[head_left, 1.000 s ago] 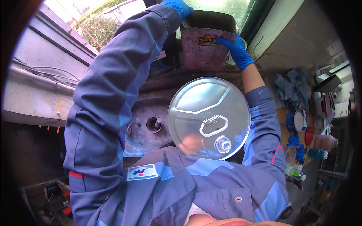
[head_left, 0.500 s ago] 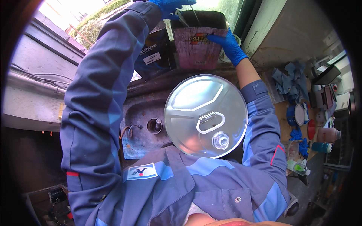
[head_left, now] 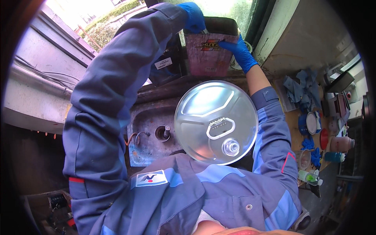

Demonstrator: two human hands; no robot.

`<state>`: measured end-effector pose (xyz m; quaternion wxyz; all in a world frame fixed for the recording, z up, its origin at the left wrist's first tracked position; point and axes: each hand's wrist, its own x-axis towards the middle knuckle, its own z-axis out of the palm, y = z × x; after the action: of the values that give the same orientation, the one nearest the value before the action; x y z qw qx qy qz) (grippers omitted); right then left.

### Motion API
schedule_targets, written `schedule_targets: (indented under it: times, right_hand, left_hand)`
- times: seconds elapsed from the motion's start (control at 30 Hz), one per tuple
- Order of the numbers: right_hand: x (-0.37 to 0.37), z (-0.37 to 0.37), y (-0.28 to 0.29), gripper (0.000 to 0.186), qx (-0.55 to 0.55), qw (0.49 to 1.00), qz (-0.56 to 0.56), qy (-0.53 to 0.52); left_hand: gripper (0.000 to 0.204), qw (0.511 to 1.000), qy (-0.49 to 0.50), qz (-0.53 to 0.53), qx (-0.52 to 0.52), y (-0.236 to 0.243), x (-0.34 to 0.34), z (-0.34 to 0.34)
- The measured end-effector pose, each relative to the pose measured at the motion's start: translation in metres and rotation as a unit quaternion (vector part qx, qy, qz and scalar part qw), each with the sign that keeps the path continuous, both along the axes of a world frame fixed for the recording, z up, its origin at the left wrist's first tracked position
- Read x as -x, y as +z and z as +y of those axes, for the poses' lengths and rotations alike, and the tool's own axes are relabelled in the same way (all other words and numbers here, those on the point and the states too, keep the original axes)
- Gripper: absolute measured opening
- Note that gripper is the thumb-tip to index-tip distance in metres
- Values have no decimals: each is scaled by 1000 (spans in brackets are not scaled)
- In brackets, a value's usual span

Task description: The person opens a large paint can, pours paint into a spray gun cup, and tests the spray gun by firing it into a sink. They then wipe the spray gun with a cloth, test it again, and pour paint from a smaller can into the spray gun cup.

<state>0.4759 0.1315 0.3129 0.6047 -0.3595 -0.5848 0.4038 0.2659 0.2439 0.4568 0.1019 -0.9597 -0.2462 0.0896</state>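
Both gloved hands grip box rim: left hand (head_left: 194, 16), right hand (head_left: 239, 53), pink box (head_left: 205, 55) above silver drum (head_left: 216, 122)

Thing: pink rectangular canister (head_left: 206, 55) with a dark open top and a printed label on its front face.
Pose: upright, slightly tilted.
Place: on the far ledge by the window, just beyond a round silver drum lid (head_left: 216, 122).
Contact: blue-gloved hands grip its top edge, one at each upper corner.

Strong daylight was admitted from the upper frame, where detail was washed out; glare was thrown off the metal drum lid (head_left: 216, 122), and the edges were darkened and bent.
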Motion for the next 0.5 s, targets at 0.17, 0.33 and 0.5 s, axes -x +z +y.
schedule_targets:
  times: [0.17, 0.33, 0.5]
  right_hand:
    - [-1, -1, -2, 67, 0, 1000, 7, -2]
    - [1, -3, 1, 63, 2, 1000, -1, -15]
    - [2, -9, 8, 59, 14, 1000, 0, 5]
  left_hand:
    - [28, 990, 70, 95, -83, 60, -7, -2]
    - [26, 993, 26, -113, 27, 123, 59, -22]
    - [24, 965, 88, -203, 143, 138, 116, -49]
